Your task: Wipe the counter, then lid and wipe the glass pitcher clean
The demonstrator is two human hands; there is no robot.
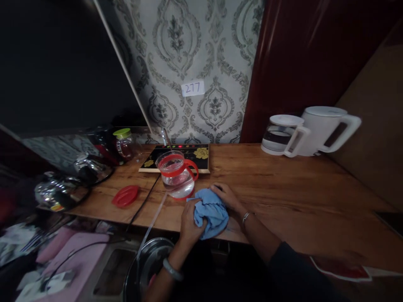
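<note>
A bunched blue cloth (211,214) is held between my two hands at the front edge of the wooden counter. My left hand (190,222) grips its left side, thumb on the cloth and fingers curled round it. From the right, my right hand (226,196) is closed over the cloth's upper right part. Just beyond my left hand stands a glass pitcher (179,178) with a red collar and red handle, partly filled with clear liquid. Its lid is off; a red lid (126,196) lies on the counter to the left.
Behind the pitcher is a black tea stove (197,156) with gold flowers. A white kettle (323,130) and a white-handled glass pot (277,136) stand back right. Metal kettles (58,191) and a green-lidded jar (124,144) are left. A clear tube (154,220) runs to a bucket (157,245) below.
</note>
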